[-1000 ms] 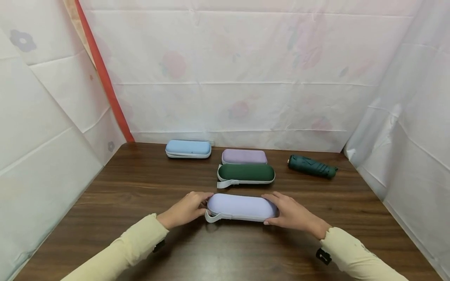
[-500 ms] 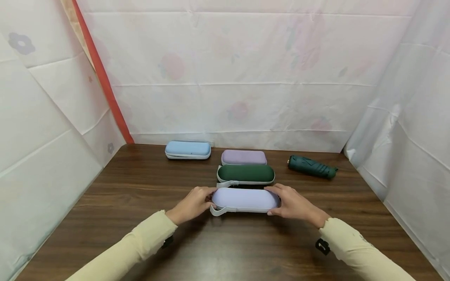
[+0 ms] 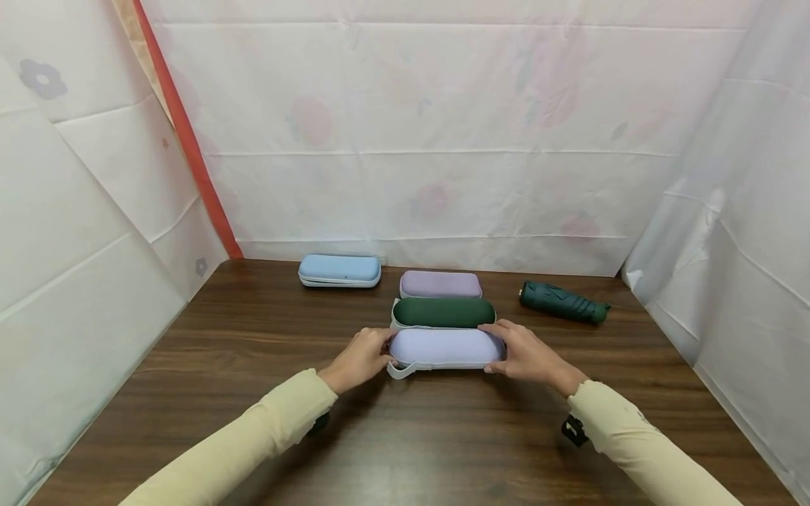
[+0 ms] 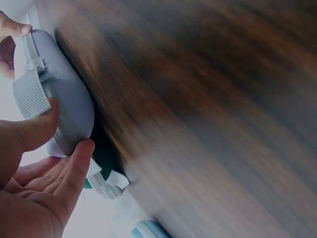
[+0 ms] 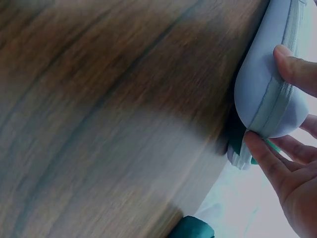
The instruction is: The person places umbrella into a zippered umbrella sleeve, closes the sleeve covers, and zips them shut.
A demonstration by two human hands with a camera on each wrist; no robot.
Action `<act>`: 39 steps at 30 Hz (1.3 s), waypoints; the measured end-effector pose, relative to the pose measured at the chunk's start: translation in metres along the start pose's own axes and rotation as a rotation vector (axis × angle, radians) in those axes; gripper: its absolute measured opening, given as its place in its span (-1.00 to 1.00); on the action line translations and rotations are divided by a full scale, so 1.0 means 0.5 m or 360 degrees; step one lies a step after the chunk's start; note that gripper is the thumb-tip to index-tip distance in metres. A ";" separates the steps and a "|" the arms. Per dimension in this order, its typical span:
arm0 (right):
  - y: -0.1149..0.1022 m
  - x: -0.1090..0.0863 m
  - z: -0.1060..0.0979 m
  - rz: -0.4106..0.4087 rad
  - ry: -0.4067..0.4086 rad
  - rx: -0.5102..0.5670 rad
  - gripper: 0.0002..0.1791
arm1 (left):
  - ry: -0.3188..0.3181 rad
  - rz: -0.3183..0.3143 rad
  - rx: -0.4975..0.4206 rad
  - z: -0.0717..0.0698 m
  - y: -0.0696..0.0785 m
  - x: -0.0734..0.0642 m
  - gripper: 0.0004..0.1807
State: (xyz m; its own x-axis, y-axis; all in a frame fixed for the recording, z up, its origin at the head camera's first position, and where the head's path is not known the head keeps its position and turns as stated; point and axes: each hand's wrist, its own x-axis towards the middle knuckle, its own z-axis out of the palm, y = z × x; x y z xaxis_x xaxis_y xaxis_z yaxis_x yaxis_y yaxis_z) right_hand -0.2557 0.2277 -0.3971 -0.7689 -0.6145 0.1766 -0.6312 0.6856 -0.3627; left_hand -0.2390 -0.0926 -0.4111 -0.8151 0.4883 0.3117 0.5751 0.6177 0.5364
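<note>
A pale lavender zippered case (image 3: 446, 347) lies on the table just in front of a dark green case (image 3: 444, 313), their long sides close together. My left hand (image 3: 361, 357) grips the lavender case's left end; in the left wrist view the thumb lies by its grey zipper band (image 4: 64, 131) and strap loop (image 4: 32, 94). At the other end my right hand (image 3: 528, 355) holds it between thumb and fingers, also seen in the right wrist view around the rounded tip (image 5: 277, 104). A mauve case (image 3: 441, 284) sits directly behind the green one.
At the back left lies a light blue case (image 3: 339, 270). A folded dark green umbrella (image 3: 563, 302) rests at the back right. White patterned sheeting (image 3: 405, 140) walls in the brown wooden table (image 3: 405, 443) at the back and both sides.
Both hands have slid the lavender case away from me and slightly right, up to the green case, covering the green case's front strap. The other things stay where they were.
</note>
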 end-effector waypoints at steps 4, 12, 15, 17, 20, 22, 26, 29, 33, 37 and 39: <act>0.005 -0.001 0.003 0.0008 0.0002 -0.0008 -0.23 | 0.0022 -0.0016 -0.0006 0.003 0.002 0.004 -0.57; 0.010 0.002 -0.001 0.0054 -0.0072 0.0024 -0.22 | -0.0066 -0.0039 -0.0050 -0.009 -0.001 0.007 -0.55; 0.014 0.000 -0.010 0.0033 -0.0138 0.0060 -0.22 | -0.0147 -0.0057 0.0001 -0.024 -0.010 0.011 -0.57; 0.019 -0.004 -0.019 0.0027 -0.0181 0.0087 -0.21 | -0.0162 -0.0054 0.0135 -0.037 -0.025 0.015 -0.60; 0.029 -0.009 -0.039 0.0027 -0.0214 0.0093 -0.20 | -0.0156 -0.0106 0.0344 -0.067 -0.050 0.025 -0.62; 0.037 -0.011 -0.056 0.0038 -0.0213 0.0061 -0.20 | -0.0152 -0.0155 0.0457 -0.094 -0.067 0.034 -0.62; 0.057 -0.014 -0.095 0.0054 -0.0185 -0.0028 -0.23 | -0.0211 -0.0255 0.0546 -0.154 -0.097 0.056 -0.58; 0.075 -0.015 -0.124 0.0108 -0.0175 -0.0109 -0.24 | -0.0290 -0.0270 0.0625 -0.192 -0.123 0.073 -0.55; 0.105 -0.021 -0.155 0.0226 -0.0186 -0.0189 -0.25 | -0.0422 -0.0350 0.0736 -0.227 -0.152 0.092 -0.49; 0.141 -0.031 -0.176 0.0357 -0.0184 -0.0254 -0.25 | -0.0491 -0.0476 0.0839 -0.244 -0.180 0.109 -0.40; 0.159 -0.034 -0.181 0.0418 -0.0181 -0.0285 -0.25 | -0.0498 -0.0528 0.0863 -0.248 -0.195 0.116 -0.35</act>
State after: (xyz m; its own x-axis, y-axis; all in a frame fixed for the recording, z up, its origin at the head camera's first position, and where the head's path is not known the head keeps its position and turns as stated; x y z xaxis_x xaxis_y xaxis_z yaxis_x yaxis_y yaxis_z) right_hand -0.3020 0.3278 -0.3458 -0.8979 -0.4402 -0.0083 -0.4284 0.8779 -0.2140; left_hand -0.3507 -0.2008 -0.3481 -0.9419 0.3250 -0.0844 0.3195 0.9448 0.0723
